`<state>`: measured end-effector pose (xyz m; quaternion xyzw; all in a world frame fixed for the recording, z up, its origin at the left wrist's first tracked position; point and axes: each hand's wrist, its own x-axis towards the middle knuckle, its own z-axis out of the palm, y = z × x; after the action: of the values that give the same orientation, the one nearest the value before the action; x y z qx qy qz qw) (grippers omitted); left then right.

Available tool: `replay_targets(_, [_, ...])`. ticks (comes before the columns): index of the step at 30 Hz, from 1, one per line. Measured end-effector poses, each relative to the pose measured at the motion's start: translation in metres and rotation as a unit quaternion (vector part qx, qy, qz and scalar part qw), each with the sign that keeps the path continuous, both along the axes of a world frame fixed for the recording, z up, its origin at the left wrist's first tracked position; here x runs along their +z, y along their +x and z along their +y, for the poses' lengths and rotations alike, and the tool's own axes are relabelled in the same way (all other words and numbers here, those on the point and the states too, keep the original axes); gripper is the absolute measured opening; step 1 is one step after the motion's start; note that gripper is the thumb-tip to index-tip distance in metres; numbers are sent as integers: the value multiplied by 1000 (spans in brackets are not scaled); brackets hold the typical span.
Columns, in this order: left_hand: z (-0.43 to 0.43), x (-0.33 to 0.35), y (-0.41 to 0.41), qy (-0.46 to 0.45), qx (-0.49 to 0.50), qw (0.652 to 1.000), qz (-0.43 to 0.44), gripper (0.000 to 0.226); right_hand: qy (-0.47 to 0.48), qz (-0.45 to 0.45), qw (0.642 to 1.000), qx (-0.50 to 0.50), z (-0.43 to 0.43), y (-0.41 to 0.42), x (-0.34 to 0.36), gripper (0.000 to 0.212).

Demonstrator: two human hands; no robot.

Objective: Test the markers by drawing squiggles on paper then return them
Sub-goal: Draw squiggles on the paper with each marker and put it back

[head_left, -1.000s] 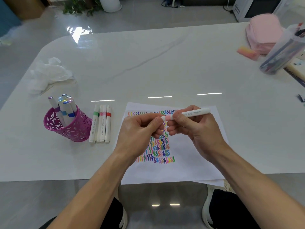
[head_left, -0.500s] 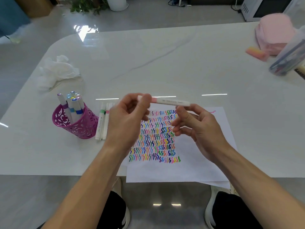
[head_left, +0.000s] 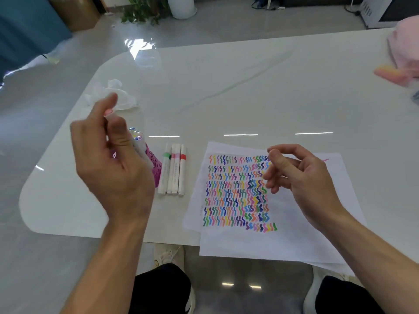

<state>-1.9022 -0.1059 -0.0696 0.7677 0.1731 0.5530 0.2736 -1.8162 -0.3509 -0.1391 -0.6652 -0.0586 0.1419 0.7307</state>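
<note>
Marker (head_left: pixel 141 155) sits gripped in the left hand (head_left: pixel 113 171) above the pink cup (head_left: pixel 156 168); right hand (head_left: pixel 301 177) hangs relaxed, empty, over the paper (head_left: pixel 294 241)

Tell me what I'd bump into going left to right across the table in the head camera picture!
Left hand holding a marker → three markers lying side by side → paper full of squiggles → blurry pink thing
</note>
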Motion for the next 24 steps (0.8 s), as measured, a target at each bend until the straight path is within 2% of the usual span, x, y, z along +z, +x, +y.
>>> replay_targets(4, [13, -3, -7, 4, 22, 999, 22, 37, -4, -9, 1000, -1, 2, 2, -1, 19])
replay_targets(9, [19, -10, -11, -10, 15, 996, 88, 34, -3, -10, 1000, 2, 5, 3, 0, 29])
replay_targets(15, [29, -18, -15, -38, 34, 979, 198, 27, -23, -19, 999, 10, 6, 4, -6, 13])
replay_targets(20, [33, -24, -18, -47, 35, 959, 276, 23, -30, -23, 999, 11, 7, 3, -6, 10])
replay_targets(24, [31, -24, -17, -53, 50, 950, 303, 25, -43, -30, 998, 15, 8, 3, -6, 10])
